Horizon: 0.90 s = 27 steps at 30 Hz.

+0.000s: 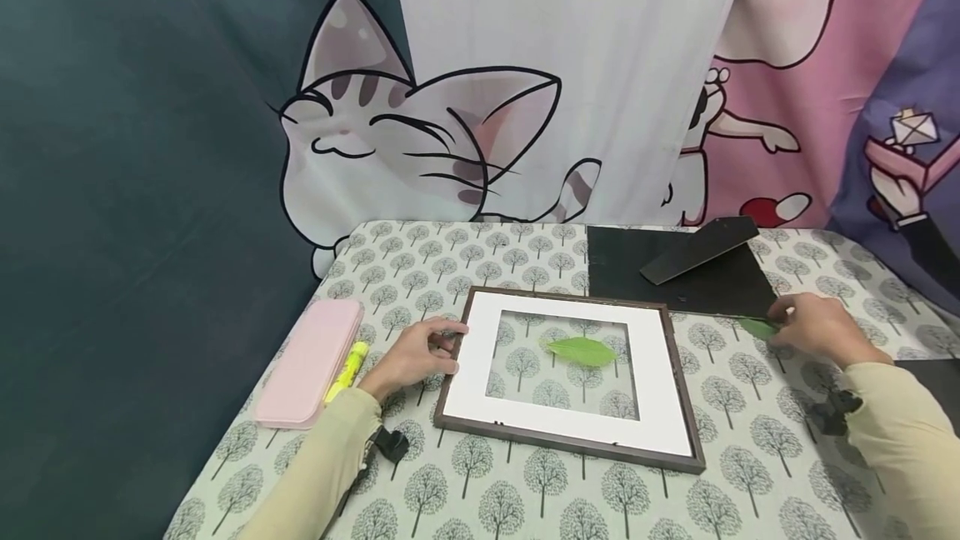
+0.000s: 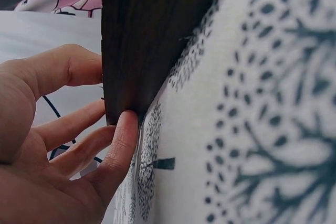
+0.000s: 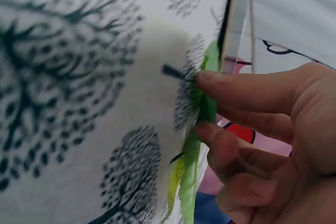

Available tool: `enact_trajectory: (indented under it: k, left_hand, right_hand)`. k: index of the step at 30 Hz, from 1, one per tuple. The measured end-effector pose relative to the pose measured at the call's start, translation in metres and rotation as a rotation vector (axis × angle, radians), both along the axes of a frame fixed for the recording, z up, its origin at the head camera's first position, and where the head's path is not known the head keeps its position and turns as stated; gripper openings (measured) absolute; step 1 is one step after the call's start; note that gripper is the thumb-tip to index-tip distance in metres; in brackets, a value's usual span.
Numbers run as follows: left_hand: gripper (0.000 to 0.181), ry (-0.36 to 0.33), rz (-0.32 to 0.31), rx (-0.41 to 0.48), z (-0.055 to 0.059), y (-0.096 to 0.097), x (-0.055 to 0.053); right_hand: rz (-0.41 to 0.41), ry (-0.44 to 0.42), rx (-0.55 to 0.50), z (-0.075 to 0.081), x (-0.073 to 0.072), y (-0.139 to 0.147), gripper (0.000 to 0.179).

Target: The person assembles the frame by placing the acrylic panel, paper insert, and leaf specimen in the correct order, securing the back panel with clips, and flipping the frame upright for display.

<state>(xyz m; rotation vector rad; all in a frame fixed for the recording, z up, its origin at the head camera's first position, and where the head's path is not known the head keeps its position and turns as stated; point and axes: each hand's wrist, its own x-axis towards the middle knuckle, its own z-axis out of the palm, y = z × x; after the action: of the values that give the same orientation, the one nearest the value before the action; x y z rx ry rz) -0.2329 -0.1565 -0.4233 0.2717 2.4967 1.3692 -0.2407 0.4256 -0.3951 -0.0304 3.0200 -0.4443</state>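
Observation:
A dark wooden picture frame (image 1: 570,448) with a white mat (image 1: 472,357) lies on the tree-print cloth. Inside the mat's window shows a green leaf (image 1: 583,351). My left hand (image 1: 416,354) is at the frame's left side, thumb and fingers spread along the edge. In the left wrist view one fingertip touches the outer side of the frame (image 2: 142,35), near the cloth. Right of the frame, my right hand (image 1: 817,327) pinches a second leaf (image 3: 207,103) between thumb and finger, close over the cloth. That leaf's free end points left.
Behind the frame lies a black backing board (image 1: 615,261) with its stand leg (image 1: 705,248) raised. A pink case (image 1: 309,361) and a yellow marker (image 1: 348,369) lie left of my left hand. Another black flat piece (image 1: 930,377) is partly behind my right sleeve. Printed curtains hang behind the table.

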Motion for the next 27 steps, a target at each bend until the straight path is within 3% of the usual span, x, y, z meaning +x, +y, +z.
enact_trajectory:
  k: [5,11,14,21,27]
  left_hand:
    - [0.063,-0.001,-0.010,0.004,-0.001,0.000,0.000]
    - [0.062,0.000,-0.022,0.021,-0.002,0.000,0.000]
    - [0.062,-0.006,-0.025,0.029,-0.002,0.000,0.000]
    - [0.062,-0.007,-0.023,0.028,-0.002,0.000,0.000]
    - [0.062,-0.006,-0.012,0.023,-0.002,-0.002,-0.001]
  right_hand:
    - [-0.041,-0.011,-0.036,-0.004,0.003,0.004,0.051]
    - [-0.120,-0.115,-0.361,-0.007,0.008,0.005,0.050]
    - [-0.095,-0.158,-0.466,-0.001,0.009,0.005,0.047]
    - [0.034,-0.148,-0.392,0.025,0.010,-0.010,0.020]
    - [0.167,-0.119,-0.353,0.043,0.012,-0.036,0.023]
